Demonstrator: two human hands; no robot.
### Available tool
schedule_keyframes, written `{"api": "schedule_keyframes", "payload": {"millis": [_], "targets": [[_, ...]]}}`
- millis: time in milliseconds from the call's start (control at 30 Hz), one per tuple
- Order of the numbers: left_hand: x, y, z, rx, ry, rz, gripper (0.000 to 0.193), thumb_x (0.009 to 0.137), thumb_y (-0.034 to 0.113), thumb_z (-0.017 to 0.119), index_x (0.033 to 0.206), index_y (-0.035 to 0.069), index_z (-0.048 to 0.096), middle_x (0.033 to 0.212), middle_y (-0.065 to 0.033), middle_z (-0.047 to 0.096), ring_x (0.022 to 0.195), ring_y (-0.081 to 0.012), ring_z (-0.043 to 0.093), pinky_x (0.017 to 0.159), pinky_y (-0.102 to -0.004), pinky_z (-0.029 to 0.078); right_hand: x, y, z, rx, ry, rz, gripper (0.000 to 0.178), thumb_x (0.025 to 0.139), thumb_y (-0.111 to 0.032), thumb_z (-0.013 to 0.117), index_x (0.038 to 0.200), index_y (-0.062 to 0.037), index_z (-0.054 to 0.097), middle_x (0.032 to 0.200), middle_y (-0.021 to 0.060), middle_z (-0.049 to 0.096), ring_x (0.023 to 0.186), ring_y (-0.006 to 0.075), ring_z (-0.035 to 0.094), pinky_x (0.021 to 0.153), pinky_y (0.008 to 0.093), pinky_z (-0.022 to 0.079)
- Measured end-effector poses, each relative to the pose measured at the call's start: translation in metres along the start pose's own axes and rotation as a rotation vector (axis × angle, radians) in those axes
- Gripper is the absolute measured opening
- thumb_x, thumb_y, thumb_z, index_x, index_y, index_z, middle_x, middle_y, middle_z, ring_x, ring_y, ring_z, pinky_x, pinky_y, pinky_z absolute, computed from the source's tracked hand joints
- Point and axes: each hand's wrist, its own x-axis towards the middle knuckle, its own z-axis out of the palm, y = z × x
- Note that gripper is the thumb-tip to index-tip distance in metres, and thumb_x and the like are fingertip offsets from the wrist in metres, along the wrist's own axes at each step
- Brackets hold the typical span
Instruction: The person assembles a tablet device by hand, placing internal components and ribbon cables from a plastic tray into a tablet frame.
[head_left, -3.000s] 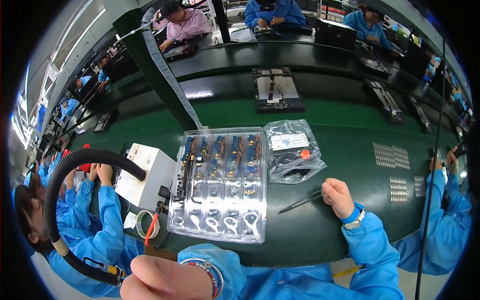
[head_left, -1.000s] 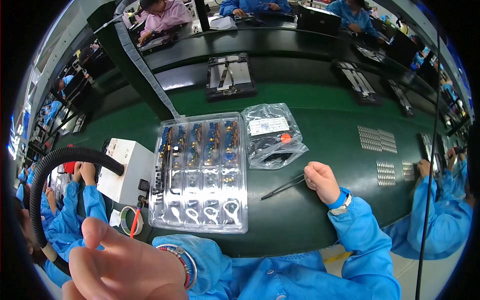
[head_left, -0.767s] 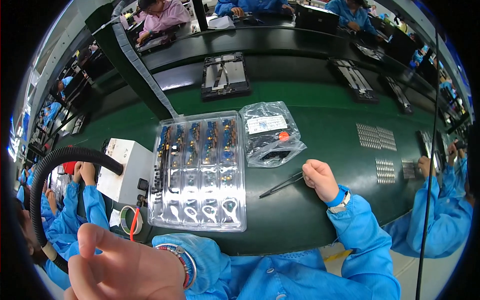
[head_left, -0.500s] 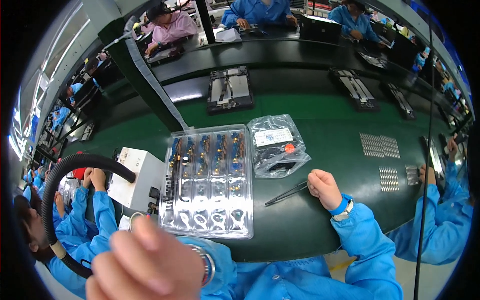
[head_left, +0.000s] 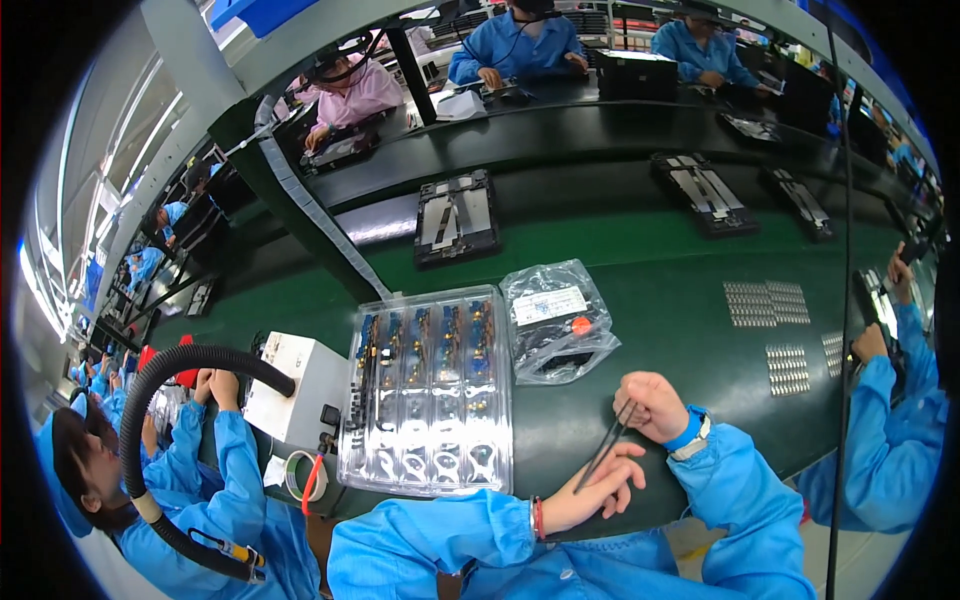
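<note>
My right hand (head_left: 655,408) is closed around a pair of dark tweezers (head_left: 603,455), which slant down to the left. Below it, my left hand (head_left: 590,495) lies near the table's front edge, palm partly up, its fingers apart and loosely curled with nothing seen in them. The tweezer tips overlap the left hand in the picture; whether they touch it, I cannot tell. Left of my hands is a clear plastic tray (head_left: 428,470) with rows of small blue and orange parts in its far pockets. Beyond my hands rests a clear plastic bag (head_left: 555,355) with a white label and an orange dot.
A white box (head_left: 290,390) with a black flexible hose (head_left: 160,365) stands left of the tray. Small metal parts (head_left: 765,304) lie in rows at right. Flat dark device assemblies (head_left: 455,215) sit farther back. A dark cable (head_left: 845,300) hangs at right; co-workers sit on both sides.
My left hand has come down from near the camera at lower left to just below my right hand. The tweezers now point more steeply downward. The view has shifted a little.
</note>
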Motion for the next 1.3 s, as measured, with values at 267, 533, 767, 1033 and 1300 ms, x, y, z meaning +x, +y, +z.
{"api": "schedule_keyframes", "payload": {"millis": [267,533,767,1033,1300], "targets": [[0.002,-0.006,-0.008,-0.559,-0.038,-0.138,0.060,0.089,0.049,0.015,0.099,0.000,0.047,0.066,-0.0058,0.054,0.048,-0.0092,0.047,0.042,-0.0171,0.034,-0.005,0.001,-0.005,-0.290,-0.029,0.198,0.029,0.085,-0.015,0.051,0.058,-0.0083,0.042,0.053,-0.0079,0.032,0.047,0.0016,0.025,0.041,0.0199,0.017],[-0.002,0.000,-0.011,-0.346,0.024,-0.046,0.040,0.093,0.037,0.020,0.090,0.005,0.045,0.053,-0.0032,0.043,0.044,-0.0083,0.037,0.041,-0.0197,0.029,-0.003,-0.001,0.005,-0.683,0.093,0.023,0.025,0.084,-0.015,0.051,0.062,-0.0055,0.044,0.058,-0.0063,0.039,0.054,0.0008,0.032,0.045,0.0198,0.026],[0.000,-0.002,-0.008,-0.207,0.178,0.049,0.025,0.093,0.026,0.030,0.091,0.006,0.043,0.060,-0.0032,0.046,0.050,-0.0081,0.040,0.049,-0.0182,0.033,-0.004,0.001,0.008,-0.846,0.122,-0.054,0.022,0.084,-0.015,0.050,0.066,-0.0028,0.047,0.057,-0.0051,0.041,0.054,0.0021,0.034,0.045,0.0210,0.028],[0.001,0.000,-0.009,-0.169,0.122,0.003,0.020,0.092,0.021,0.032,0.101,0.005,0.040,0.068,-0.0035,0.049,0.057,-0.0072,0.045,0.053,-0.0173,0.037,-0.005,0.005,0.010,-0.955,0.222,-0.094,0.018,0.083,-0.012,0.048,0.068,-0.0019,0.048,0.057,-0.0023,0.042,0.054,0.0032,0.036,0.044,0.0218,0.028],[0.000,-0.004,-0.013,-0.252,0.065,0.017,0.023,0.093,0.022,0.029,0.105,0.006,0.038,0.071,-0.0040,0.049,0.059,-0.0069,0.044,0.057,-0.0171,0.037,-0.004,0.004,0.007,-0.784,0.280,-0.167,0.019,0.084,-0.014,0.046,0.069,-0.0016,0.048,0.056,-0.0030,0.040,0.053,0.0042,0.035,0.046,0.0215,0.029]]}}
